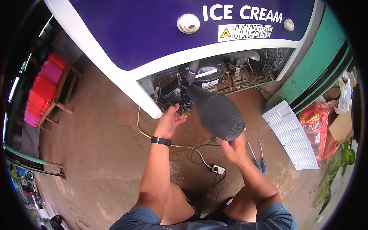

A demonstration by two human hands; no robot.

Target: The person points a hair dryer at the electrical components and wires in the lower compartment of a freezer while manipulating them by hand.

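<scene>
My right hand (234,150) is wrapped round the handle of a dark grey hair dryer (218,113). Its nozzle points up and left into the open lower bay of an ice cream freezer (126,82). Inside the bay sits a black compressor (207,71) with pipes and wiring. My left hand (171,120), a black watch (161,141) on its wrist, is at the bay's left corner, thumb and fingers closed at a black electrical part with thin wires (178,97). What exactly those fingers grip is too small to make out.
A white extension socket (218,170) with its cable lies on the floor before me. Two blue-handled screwdrivers (260,165) lie at the right, beside a white vented panel (291,134). A red bag (316,124) is behind it. Red crates (40,94) rest on a wooden bench at left.
</scene>
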